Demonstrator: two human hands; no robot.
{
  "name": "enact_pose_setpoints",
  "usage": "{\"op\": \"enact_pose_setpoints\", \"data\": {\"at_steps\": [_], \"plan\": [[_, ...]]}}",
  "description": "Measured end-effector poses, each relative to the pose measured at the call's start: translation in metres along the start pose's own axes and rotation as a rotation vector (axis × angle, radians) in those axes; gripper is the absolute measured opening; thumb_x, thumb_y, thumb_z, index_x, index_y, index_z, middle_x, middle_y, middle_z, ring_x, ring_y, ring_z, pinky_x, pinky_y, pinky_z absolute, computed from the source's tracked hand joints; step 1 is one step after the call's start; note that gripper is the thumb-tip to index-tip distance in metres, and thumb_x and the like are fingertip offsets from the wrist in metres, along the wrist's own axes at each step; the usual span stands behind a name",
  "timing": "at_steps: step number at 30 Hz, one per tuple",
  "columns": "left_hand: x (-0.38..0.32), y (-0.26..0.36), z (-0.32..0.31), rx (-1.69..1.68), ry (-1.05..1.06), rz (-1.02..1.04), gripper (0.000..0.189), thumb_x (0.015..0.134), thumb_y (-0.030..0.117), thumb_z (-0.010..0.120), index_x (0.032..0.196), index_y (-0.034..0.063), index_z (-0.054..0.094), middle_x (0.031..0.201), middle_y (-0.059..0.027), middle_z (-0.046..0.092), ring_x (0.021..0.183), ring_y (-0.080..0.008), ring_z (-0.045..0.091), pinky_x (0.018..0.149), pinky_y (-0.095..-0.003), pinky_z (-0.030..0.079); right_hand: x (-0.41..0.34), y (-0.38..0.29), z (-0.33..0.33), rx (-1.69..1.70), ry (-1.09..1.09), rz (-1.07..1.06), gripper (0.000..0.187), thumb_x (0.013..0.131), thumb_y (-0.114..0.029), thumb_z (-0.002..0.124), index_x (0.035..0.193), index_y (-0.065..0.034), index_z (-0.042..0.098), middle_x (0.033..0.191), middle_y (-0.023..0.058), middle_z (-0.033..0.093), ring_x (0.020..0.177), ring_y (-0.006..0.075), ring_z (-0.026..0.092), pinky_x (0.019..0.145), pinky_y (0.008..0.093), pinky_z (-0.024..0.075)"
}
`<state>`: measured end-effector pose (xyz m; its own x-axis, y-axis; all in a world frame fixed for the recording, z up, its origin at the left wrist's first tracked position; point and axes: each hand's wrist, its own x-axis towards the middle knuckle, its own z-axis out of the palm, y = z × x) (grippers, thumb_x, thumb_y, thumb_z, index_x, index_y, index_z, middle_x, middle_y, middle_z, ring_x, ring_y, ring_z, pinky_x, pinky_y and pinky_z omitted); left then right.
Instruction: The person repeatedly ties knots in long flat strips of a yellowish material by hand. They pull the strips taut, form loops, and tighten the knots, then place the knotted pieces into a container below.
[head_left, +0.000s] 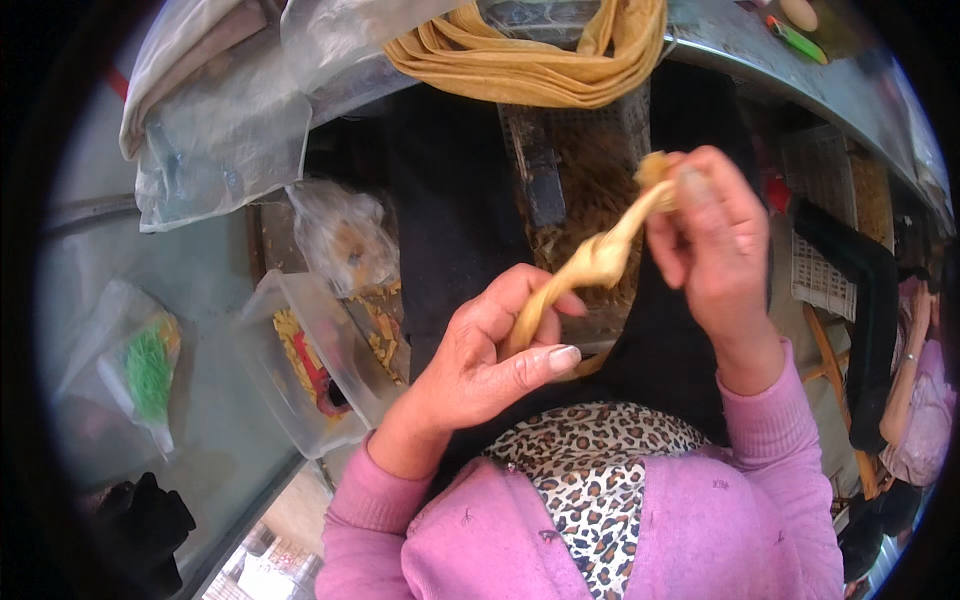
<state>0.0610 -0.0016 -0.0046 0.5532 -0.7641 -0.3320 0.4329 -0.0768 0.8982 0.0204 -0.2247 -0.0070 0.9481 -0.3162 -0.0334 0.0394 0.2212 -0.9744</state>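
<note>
A knotted, twisted yellowish strip (600, 259), apparently of soft sheet material, runs slantwise between my hands above my lap. Its lower end lies across the palm of my left hand (487, 352), with the fingers curled around it and the thumb stretched out. My right hand (712, 225) pinches the upper end between thumb and fingers; it is somewhat blurred. A folded bundle of long tan strips (525, 75) hangs over the metal table edge ahead of me. Below, between my knees, stands a plastic crate (637, 127) holding many small brownish pieces, partly hidden by the strip and my hands.
To the left are a translucent plastic bin (337, 367) with yellow pieces and a red item, a clear plastic bag (345, 240) and a bag of green strands (150, 367). A green lighter (796, 39) lies top right. Another person (911, 375) sits at the right beside white crates (821, 262).
</note>
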Motion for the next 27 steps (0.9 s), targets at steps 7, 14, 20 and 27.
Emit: {"op": "enact_pose_setpoints", "data": {"at_steps": [7, 14, 20, 27], "plan": [[-0.005, 0.013, -0.038, -0.334, 0.307, 0.134, 0.025, 0.105, 0.019, 0.053, 0.089, 0.0006, 0.057, 0.055, 0.0050, 0.035, 0.046, -0.0049, 0.030, 0.046, -0.0239, 0.024, 0.040, 0.011, -0.005, -0.429, -0.170, -0.139, 0.024, 0.101, -0.015, 0.064, 0.083, 0.0004, 0.057, 0.065, 0.0021, 0.049, 0.058, 0.0085, 0.043, 0.052, 0.0277, 0.0363], [0.023, -0.025, -0.051, -0.094, 0.541, 0.041, 0.025, 0.104, 0.023, 0.059, 0.083, 0.0082, 0.061, 0.058, 0.0101, 0.038, 0.049, -0.0015, 0.030, 0.045, -0.0218, 0.022, 0.038, 0.038, 0.009, -0.782, -0.138, -0.375, 0.025, 0.100, -0.019, 0.062, 0.084, -0.0019, 0.054, 0.074, 0.0161, 0.059, 0.068, 0.0385, 0.061, 0.060, 0.0443, 0.0474], [-0.035, -0.021, 0.034, 0.188, 0.245, 0.147, 0.017, 0.092, 0.013, 0.073, 0.101, 0.0017, 0.063, 0.080, 0.0018, 0.059, 0.074, -0.0092, 0.056, 0.064, -0.0261, 0.045, -0.030, -0.005, 0.010, -1.001, -0.062, -0.844, 0.027, 0.085, -0.016, 0.071, 0.110, -0.0064, 0.071, 0.108, 0.0086, 0.071, 0.103, 0.0286, 0.067, 0.097, 0.0448, 0.0482], [-0.038, 0.005, 0.052, 0.645, 0.135, 0.536, 0.023, 0.082, -0.010, 0.064, 0.102, -0.0004, 0.067, 0.080, -0.0004, 0.061, 0.071, -0.0058, 0.057, 0.061, -0.0215, 0.043, -0.066, -0.038, -0.018, -0.924, -0.072, -0.207, 0.014, 0.090, -0.006, 0.068, 0.077, -0.0033, 0.065, 0.063, 0.0135, 0.060, 0.054, 0.0272, 0.064, 0.050, 0.0352, 0.0498]]}}
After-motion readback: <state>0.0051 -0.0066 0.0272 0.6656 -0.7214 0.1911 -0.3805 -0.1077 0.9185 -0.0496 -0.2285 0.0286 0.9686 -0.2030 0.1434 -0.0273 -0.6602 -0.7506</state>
